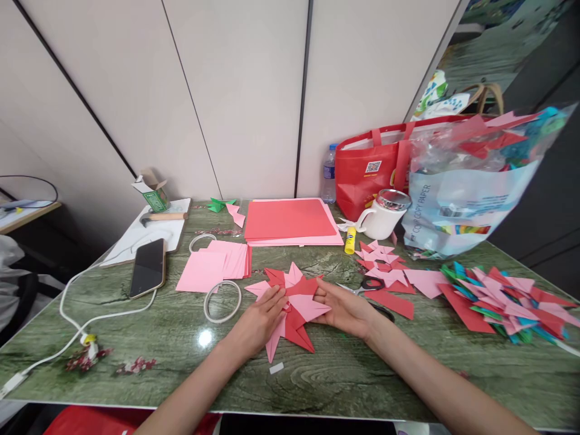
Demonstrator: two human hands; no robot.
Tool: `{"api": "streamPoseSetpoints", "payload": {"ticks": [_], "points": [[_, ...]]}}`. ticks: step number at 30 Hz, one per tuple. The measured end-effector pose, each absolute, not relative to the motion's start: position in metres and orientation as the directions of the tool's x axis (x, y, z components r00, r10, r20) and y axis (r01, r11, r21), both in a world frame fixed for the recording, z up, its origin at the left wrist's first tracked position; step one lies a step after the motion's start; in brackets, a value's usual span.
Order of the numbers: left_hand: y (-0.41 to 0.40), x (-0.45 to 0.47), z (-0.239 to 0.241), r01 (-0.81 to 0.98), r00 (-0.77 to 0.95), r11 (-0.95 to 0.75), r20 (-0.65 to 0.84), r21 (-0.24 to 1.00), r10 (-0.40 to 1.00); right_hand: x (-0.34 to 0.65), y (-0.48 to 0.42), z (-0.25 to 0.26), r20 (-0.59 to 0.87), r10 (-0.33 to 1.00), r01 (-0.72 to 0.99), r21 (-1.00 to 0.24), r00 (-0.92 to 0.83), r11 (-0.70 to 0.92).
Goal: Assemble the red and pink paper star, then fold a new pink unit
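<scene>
A folded paper star [296,305] with alternating red and pink points lies near the front middle of the table. My left hand [260,317] rests on its left side, fingers together over the folds and the thumb hidden. On the other side, my right hand [339,308] grips the star's right points, fingers partly under the paper. Just below the star lies a small white strip [276,367]. Scissors [362,287] with dark handles sit beside my right hand, partly covered by it. To the left are a roll of tape [222,301] and pink paper squares [203,270].
Red and pink sheets [290,219] are stacked at the back. A glue stick [350,240], white mug [383,217] and plastic bag [457,205] stand right of them. Folded paper pieces [516,302] pile at right. A phone [148,267], cable [109,314] and hammer [165,217] lie left.
</scene>
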State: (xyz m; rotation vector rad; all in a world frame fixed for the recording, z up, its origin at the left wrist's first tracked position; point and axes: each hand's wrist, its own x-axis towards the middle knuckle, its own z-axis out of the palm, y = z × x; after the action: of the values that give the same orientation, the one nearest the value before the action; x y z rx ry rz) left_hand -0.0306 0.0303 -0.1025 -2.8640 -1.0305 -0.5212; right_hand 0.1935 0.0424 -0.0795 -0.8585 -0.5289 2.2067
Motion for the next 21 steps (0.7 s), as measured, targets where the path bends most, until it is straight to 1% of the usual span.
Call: {"api": "streamPoseSetpoints", "payload": {"ticks": [3, 6, 9, 15, 18, 21], "points": [[0.030, -0.031, -0.104, 0.625, 0.709, -0.775, 0.347, 0.092, 0.613, 0.190, 0.042, -0.077, -0.424, 0.728, -0.475, -0.561, -0.539, -0.678], [0.031, -0.031, -0.104, 0.616, 0.703, -0.779, 0.365, 0.118, 0.611, 0.188, 0.041, -0.074, -0.420, 0.734, -0.447, -0.596, -0.534, -0.667], [0.031, -0.031, -0.104, 0.615, 0.700, -0.780, 0.372, 0.119, 0.609, 0.187, 0.042, -0.072, -0.414, 0.744, -0.426, -0.630, -0.523, -0.650], [0.030, -0.032, -0.102, 0.612, 0.712, -0.785, 0.363, 0.099, 0.601, 0.189, 0.049, -0.075, -0.440, 0.822, -0.296, -0.782, -0.361, -0.549], [0.030, -0.031, -0.102, 0.612, 0.704, -0.783, 0.376, 0.108, 0.602, 0.192, 0.054, -0.077, -0.457, 0.840, -0.241, -0.814, -0.293, -0.528], [0.030, -0.031, -0.102, 0.615, 0.699, -0.780, 0.377, 0.118, 0.608, 0.193, 0.056, -0.079, -0.462, 0.851, -0.232, -0.825, -0.249, -0.516]]}}
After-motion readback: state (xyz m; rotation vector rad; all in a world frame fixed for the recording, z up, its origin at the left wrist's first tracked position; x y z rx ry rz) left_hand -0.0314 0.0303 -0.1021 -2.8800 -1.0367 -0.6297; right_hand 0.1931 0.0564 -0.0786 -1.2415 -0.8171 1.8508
